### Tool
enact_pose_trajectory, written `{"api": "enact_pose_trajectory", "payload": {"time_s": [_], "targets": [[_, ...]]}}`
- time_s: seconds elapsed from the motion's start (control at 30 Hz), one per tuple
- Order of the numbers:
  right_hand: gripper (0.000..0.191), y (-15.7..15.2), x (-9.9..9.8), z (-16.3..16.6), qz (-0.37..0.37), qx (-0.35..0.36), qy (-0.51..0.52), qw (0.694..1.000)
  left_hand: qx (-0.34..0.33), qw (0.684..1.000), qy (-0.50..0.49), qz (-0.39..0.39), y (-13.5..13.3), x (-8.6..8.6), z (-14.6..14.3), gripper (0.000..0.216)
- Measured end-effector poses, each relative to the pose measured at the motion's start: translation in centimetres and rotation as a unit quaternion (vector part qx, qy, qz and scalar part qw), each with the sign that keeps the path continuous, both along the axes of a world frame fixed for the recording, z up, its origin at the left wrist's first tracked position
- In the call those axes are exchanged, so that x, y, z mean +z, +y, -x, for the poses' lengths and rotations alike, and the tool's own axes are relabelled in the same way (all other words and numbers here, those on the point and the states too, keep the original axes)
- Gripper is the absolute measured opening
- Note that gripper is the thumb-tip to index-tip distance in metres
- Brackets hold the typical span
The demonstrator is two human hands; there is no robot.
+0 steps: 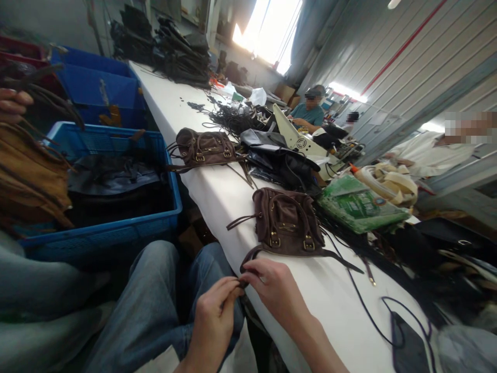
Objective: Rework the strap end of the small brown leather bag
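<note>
My left hand (213,316) and my right hand (274,290) meet at the near edge of the white table (217,197), fingers pinched together on the end of a dark brown strap (248,257). The strap runs up to a small brown bag (289,223) with brass buckles that lies on the table just beyond my hands. A second brown bag (204,148) of the same kind lies farther along the table. My jeans-clad knees (155,295) sit below the table edge.
A blue crate (116,228) with dark leather pieces stands to my left. Black bags (279,160), a green packet (355,204) and thin cords (368,311) cover the table's right side. Other people sit at the far right. Someone's hand (13,103) shows at the left edge.
</note>
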State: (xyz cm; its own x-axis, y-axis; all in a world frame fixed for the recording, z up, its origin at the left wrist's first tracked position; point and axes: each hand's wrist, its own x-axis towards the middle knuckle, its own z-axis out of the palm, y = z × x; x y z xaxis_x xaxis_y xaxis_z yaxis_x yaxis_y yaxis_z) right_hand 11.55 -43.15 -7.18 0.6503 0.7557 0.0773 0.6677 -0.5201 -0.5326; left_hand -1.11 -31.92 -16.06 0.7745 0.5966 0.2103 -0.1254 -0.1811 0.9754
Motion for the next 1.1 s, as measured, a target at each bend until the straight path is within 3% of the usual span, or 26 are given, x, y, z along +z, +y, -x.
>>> {"api": "enact_pose_trajectory", "payload": {"time_s": [0.1, 0.17, 0.3, 0.43, 0.57, 0.7, 0.87, 1.1], "targets": [[0.021, -0.9, -1.1, 1.9, -0.116, -0.065, 0.012, 0.991, 0.022, 0.999, -0.021, -0.019, -0.2, -0.4, -0.1, 0.023], [0.028, -1.3, -2.1, 3.5, -0.147, -0.087, 0.045, 0.984, 0.039, 0.997, -0.037, -0.056, -0.2, -0.7, -0.1, 0.025], [0.032, -1.8, -4.2, 5.8, -0.19, -0.137, 0.129, 0.964, 0.05, 0.989, -0.067, -0.122, -0.3, -1.4, 0.2, 0.031], [0.035, -1.8, -5.1, 6.3, -0.206, -0.191, 0.26, 0.924, 0.017, 0.984, -0.081, -0.157, -0.4, -1.6, 0.7, 0.038], [0.04, -1.5, -5.5, 6.9, -0.212, -0.248, 0.247, 0.912, 0.007, 0.983, -0.065, -0.169, -0.5, -2.0, 1.1, 0.035], [0.041, -1.4, -6.2, 7.8, -0.239, -0.331, 0.269, 0.872, 0.023, 0.98, -0.053, -0.191, -0.8, -2.7, 1.4, 0.034], [0.035, -1.6, -6.0, 7.3, -0.225, -0.271, 0.28, 0.893, 0.019, 0.973, -0.063, -0.222, -0.7, -3.0, 1.5, 0.032], [0.039, -1.8, -5.9, 6.1, -0.238, -0.206, 0.384, 0.868, 0.01, 0.965, -0.082, -0.248, 0.0, -2.4, 1.0, 0.025]]}}
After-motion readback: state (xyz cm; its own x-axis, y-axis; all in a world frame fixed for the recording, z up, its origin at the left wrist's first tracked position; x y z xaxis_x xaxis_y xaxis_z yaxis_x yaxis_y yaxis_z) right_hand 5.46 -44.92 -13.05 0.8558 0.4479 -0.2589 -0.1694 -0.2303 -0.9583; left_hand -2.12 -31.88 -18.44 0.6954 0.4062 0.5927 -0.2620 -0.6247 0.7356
